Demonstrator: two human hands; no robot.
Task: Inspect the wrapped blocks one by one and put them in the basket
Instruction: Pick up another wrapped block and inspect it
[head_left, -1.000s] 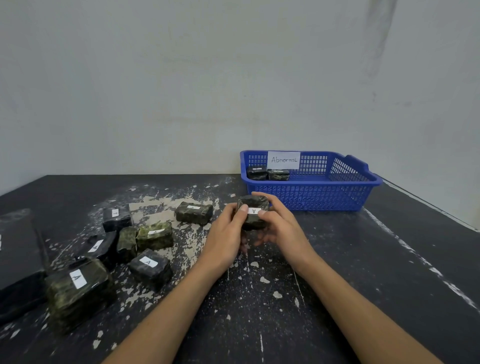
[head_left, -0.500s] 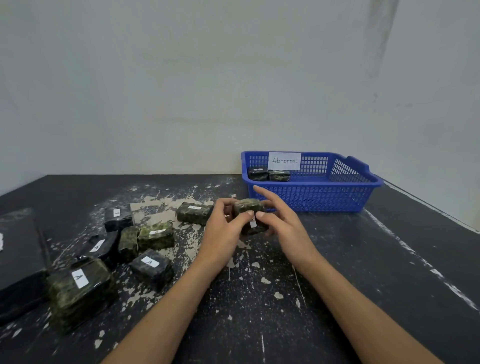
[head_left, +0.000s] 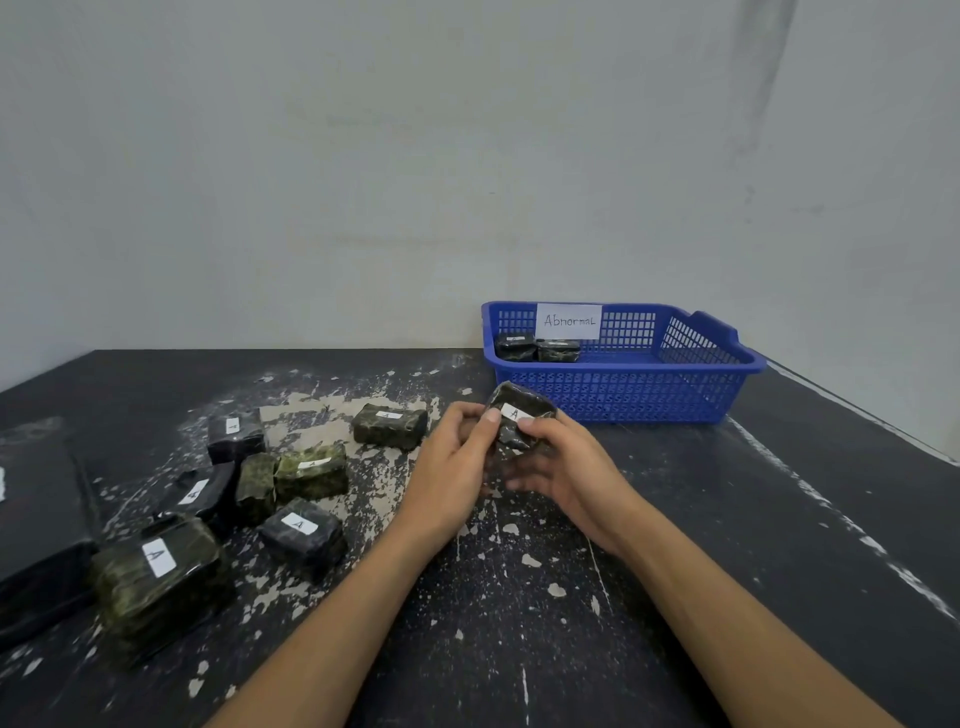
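A dark wrapped block (head_left: 521, 415) with a white "A" label is held just above the table between both hands. My left hand (head_left: 457, 462) grips its left side, thumb on the label. My right hand (head_left: 563, 465) cups it from the right and below, thumb by the label. Behind them stands the blue basket (head_left: 675, 387) with an "Abnormal" card; two wrapped blocks (head_left: 537, 348) lie in its back left corner. Several more labelled blocks (head_left: 306, 470) are scattered on the table to the left, the nearest one (head_left: 389, 425) just left of my left hand.
The black table (head_left: 727, 545) has flaking white patches. A large wrapped block (head_left: 158, 577) sits near the front left. A big flat black package (head_left: 41, 525) lies at the left edge. A grey wall rises close behind the basket.
The block has been turned in my hands: its label went from facing me to edge-on and now faces up again. Both hands have stayed in front of the basket.
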